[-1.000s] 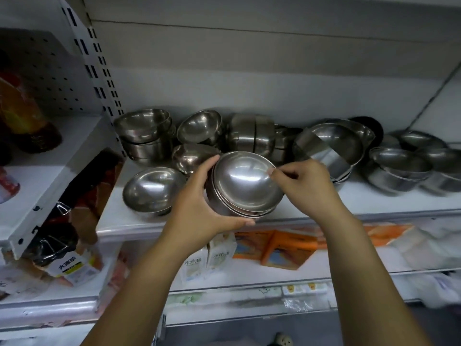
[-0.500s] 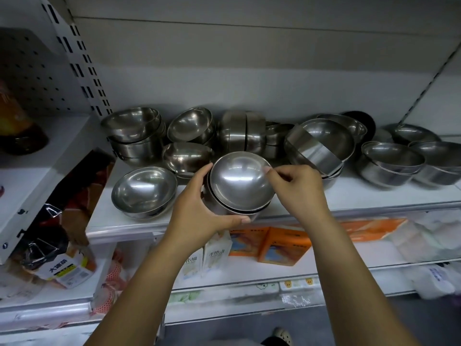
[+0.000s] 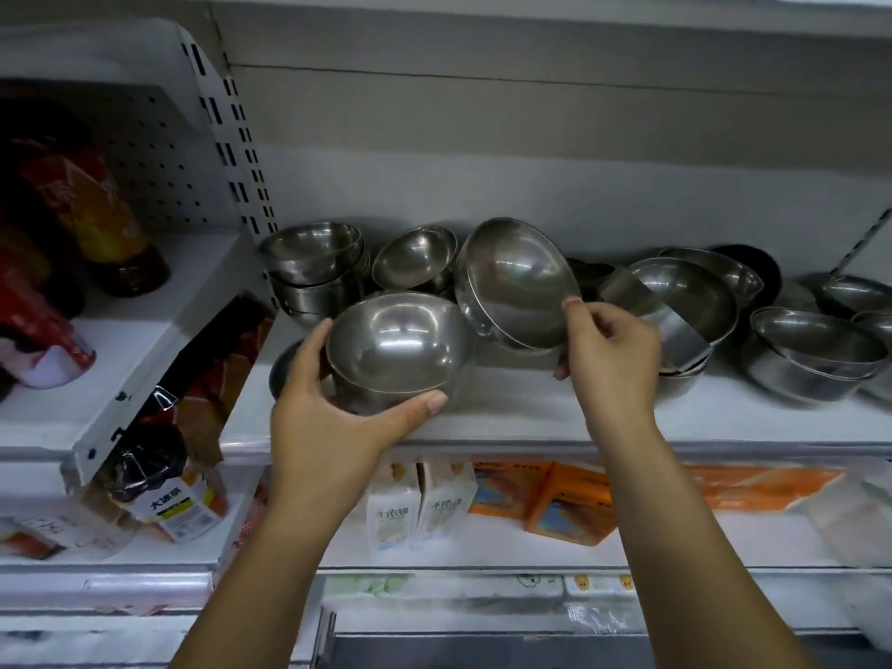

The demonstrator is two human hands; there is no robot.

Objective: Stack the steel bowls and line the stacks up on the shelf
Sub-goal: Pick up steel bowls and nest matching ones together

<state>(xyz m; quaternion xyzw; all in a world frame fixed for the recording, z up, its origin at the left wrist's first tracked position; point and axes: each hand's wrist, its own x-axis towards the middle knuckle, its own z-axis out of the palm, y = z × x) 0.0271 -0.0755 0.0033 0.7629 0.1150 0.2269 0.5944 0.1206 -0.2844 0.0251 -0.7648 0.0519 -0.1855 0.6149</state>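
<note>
Change: a second ago both your hands held one stack; now your left hand (image 3: pixel 328 427) holds a single bowl (image 3: pixel 400 345) just beside the nested stack (image 3: pixel 516 277) in your right hand (image 3: pixel 613 340).
Left hand: curled round the single bowl, mouth up and tipped towards you, over the shelf (image 3: pixel 531 412) front.
Right hand: pinches the stack's rim; its mouth faces you, steeply tilted.
Count: one bowl left; a few nested rims right, number unclear.
Shelf: upright stack (image 3: pixel 313 263) back left; nested bowls (image 3: pixel 815 350) far right.

L-side bowl (image 3: pixel 282 374) half hidden, far-R bowls (image 3: pixel 876 330) cropped
</note>
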